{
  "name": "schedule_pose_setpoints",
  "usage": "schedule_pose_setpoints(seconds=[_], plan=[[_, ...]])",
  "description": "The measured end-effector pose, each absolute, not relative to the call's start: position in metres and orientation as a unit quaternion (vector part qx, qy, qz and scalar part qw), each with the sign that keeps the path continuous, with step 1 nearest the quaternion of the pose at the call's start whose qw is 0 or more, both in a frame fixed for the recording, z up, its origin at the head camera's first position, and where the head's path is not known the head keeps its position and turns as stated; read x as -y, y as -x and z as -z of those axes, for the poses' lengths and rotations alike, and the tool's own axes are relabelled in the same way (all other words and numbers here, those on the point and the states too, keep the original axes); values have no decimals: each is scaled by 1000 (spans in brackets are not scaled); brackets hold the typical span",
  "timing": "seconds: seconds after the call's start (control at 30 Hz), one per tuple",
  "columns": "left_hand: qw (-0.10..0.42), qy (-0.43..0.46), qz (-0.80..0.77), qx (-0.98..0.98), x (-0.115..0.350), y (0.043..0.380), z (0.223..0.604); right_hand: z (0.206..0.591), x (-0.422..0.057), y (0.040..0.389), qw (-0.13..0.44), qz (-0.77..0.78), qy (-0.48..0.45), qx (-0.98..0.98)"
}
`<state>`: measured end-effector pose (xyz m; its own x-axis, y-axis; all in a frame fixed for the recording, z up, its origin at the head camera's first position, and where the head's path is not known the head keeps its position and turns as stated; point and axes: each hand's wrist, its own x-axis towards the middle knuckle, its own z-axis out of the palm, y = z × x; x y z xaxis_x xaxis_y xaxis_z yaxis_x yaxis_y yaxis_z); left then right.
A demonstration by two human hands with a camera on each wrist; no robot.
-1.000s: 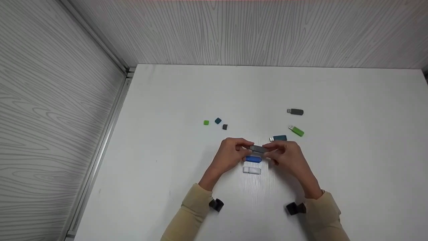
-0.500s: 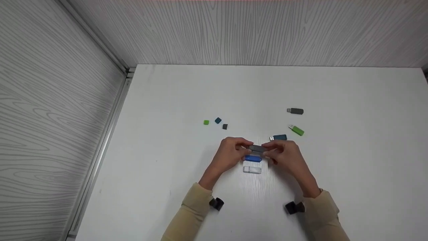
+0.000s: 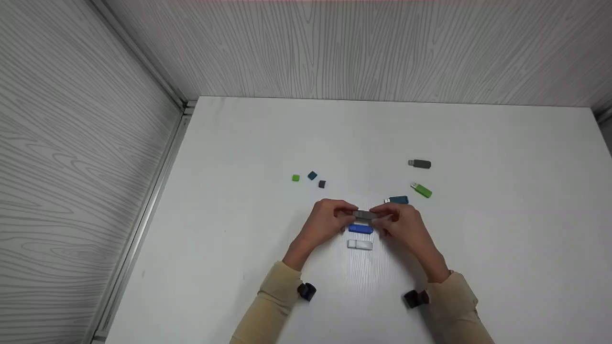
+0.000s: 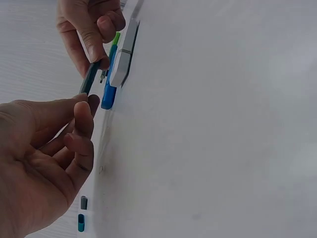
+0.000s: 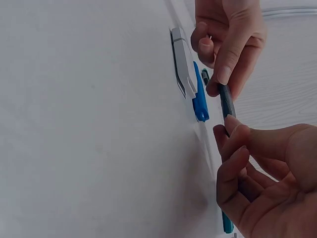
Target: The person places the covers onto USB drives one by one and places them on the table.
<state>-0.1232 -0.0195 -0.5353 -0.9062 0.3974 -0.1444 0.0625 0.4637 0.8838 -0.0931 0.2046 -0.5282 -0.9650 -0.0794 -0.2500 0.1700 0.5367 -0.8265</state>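
Observation:
Both hands meet over the middle of the white table. My left hand [image 3: 324, 220] pinches the left end of a dark grey USB stick [image 3: 364, 215] between thumb and fingers. The stick's other end is pinched by my right hand [image 3: 404, 223]. The fingertips hide both ends; its middle shows in each wrist view. Just below it in the head view lies a blue USB stick [image 3: 360, 229], and nearer me a white capped USB stick [image 3: 359, 244]. A teal USB stick [image 3: 396, 200] with bare metal plug lies just beyond my right hand's fingers.
A green USB stick [image 3: 421, 190] and another dark grey USB stick [image 3: 420, 164], plugs bare, lie farther back on the right. Three small caps lie left of centre: green [image 3: 296, 177], teal [image 3: 312, 175] and dark grey [image 3: 322, 184]. Wood-grain panels [image 3: 373, 52] border the table [image 3: 229, 143].
Both hands have shifted slightly left with the grey USB stick, still pinched at both ends. The head view has tilted a little. The other sticks and caps lie where they were.

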Motion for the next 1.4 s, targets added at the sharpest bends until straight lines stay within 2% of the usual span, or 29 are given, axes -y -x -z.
schedule_pose_setpoints(seconds=[0.5, 0.87, 1.07, 1.4], plan=[[100, -175, -341, -918, 16, 117, 533, 533, -196, 96, 119, 431, -18, -894], [99, -187, -328, -921, 15, 117, 533, 532, -193, 96, 106, 415, -11, -904], [92, -193, -329, -920, 14, 117, 533, 534, -191, 95, 81, 406, 4, -910], [101, -182, -338, -918, 13, 117, 533, 534, -190, 96, 88, 400, 2, -912]])
